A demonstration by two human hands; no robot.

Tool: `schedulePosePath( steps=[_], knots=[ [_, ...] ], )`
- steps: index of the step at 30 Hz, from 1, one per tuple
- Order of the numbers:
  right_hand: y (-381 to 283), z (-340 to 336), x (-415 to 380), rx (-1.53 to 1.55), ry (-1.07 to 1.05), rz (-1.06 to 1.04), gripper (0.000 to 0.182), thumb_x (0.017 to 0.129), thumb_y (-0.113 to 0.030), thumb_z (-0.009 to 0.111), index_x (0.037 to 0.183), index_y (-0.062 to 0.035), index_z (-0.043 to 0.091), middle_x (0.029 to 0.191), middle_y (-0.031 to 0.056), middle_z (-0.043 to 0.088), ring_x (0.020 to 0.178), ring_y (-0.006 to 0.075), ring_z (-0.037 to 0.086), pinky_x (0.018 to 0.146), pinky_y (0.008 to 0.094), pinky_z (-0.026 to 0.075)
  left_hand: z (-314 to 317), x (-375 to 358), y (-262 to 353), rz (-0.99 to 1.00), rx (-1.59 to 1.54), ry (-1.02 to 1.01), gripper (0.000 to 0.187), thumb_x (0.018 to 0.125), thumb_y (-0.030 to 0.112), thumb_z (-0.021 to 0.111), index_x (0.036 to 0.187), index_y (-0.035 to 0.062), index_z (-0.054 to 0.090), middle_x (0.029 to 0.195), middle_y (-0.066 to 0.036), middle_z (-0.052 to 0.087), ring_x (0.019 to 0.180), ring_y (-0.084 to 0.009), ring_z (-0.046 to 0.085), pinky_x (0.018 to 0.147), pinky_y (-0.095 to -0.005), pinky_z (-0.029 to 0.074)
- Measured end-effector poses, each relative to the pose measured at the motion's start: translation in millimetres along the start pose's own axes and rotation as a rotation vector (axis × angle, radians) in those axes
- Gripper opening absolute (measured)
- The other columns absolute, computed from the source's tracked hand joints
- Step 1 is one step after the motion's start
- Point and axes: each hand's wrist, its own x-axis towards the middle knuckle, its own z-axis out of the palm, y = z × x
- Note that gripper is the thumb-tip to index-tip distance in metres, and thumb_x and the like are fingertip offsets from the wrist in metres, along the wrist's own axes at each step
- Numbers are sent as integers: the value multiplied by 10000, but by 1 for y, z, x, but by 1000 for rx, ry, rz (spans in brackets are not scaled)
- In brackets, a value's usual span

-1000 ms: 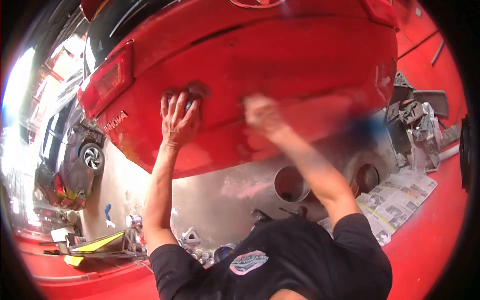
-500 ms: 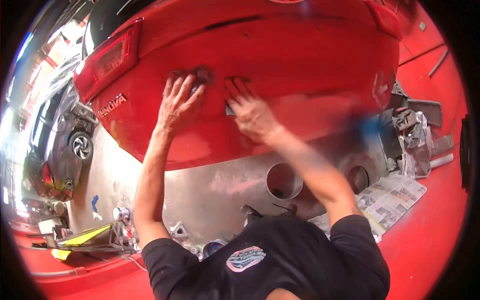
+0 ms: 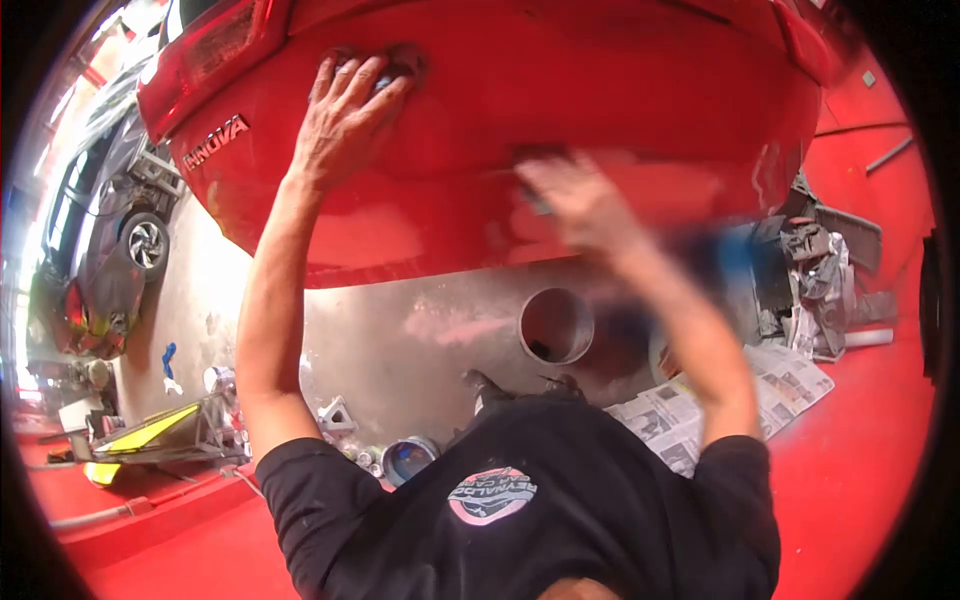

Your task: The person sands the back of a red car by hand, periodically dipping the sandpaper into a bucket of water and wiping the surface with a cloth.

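Observation:
A glossy red car tailgate with INNOVA lettering fills the upper view. My left hand is pressed to its upper left part, fingers bent over something bluish that mostly stays hidden. Lower and to the right, my right hand lies on the panel, smeared by motion. Under its palm shows the edge of a thin grey-green sheet that looks like sandpaper. Duller patches mark the paint around the right hand and below the left one.
An open drum-like container stands on the floor below the tailgate. Newspaper lies to the right, near stacked car parts. A dark car is at left, behind a yellow-marked stand. Cans stand beside me.
My right hand has swept right across the panel with the sheet. My left hand sits higher in view, slightly left; the view has shifted and the tailgate appears higher.

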Motion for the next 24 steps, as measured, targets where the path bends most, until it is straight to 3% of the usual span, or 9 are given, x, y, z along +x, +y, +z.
schedulePosePath(
  steps=[1,4,6,10,12,14,16,22,24],
  knots=[
    [29,-22,-20,-79,-75,28,430,968,-180,646,1363,-10,658,1318,146,742,1244,335,696,1176,562,438,2,-2,-6,31,-63,17,388,875,134,761,1258,161,705,1328,-116,631,1246,-317,602,1171,-570,393],
    [91,-52,-69,-252,-110,120,471,947,-130,617,1389,33,637,1446,248,638,1375,410,589,1216,583,385,-5,-7,-4,7,-50,-5,388,867,136,774,1249,167,712,1328,-114,635,1242,-326,606,1177,-567,394],
    [54,-9,-67,-106,-42,224,499,924,-113,595,1397,41,634,1455,266,629,1382,440,577,1229,576,378,1,-10,-1,-23,-44,1,387,869,141,775,1250,169,714,1329,-115,637,1246,-331,605,1177,-567,398],
    [-36,23,8,-21,15,103,547,916,-155,612,1427,38,609,1442,256,641,1366,409,600,1229,553,396,11,-4,3,-37,0,43,395,871,155,782,1261,172,718,1337,-123,639,1262,-342,600,1167,-569,415],
    [13,-2,-27,-90,-107,43,512,956,-172,608,1418,49,606,1445,239,643,1367,381,605,1231,552,392,5,-3,4,-20,-11,22,412,875,157,783,1281,174,716,1341,-126,637,1271,-343,595,1165,-576,417],
    [76,-54,-74,-185,-189,238,478,979,-182,596,1403,37,622,1441,234,647,1369,367,606,1231,550,391,5,-3,5,-10,-18,19,415,875,155,782,1284,170,717,1350,-130,632,1272,-347,594,1175,-579,405],
    [144,-80,-131,-412,-89,282,487,967,-189,608,1404,25,630,1437,241,646,1362,384,607,1234,545,388,4,-8,7,-33,-4,7,428,867,149,782,1289,166,715,1365,-135,621,1274,-352,591,1186,-581,391],
    [7,4,-33,-117,19,217,580,900,-188,671,1443,9,617,1477,245,621,1396,394,578,1241,561,377,2,-4,19,-56,-27,-93,464,878,122,753,1336,162,693,1415,-171,592,1341,-376,552,1219,-609,356],
    [43,-21,-57,-92,-50,117,538,942,-199,654,1440,-1,619,1484,207,628,1405,353,579,1251,559,355,2,2,15,-23,-17,-86,469,872,116,752,1335,161,692,1416,-173,591,1341,-378,551,1219,-612,356]
  ],
)
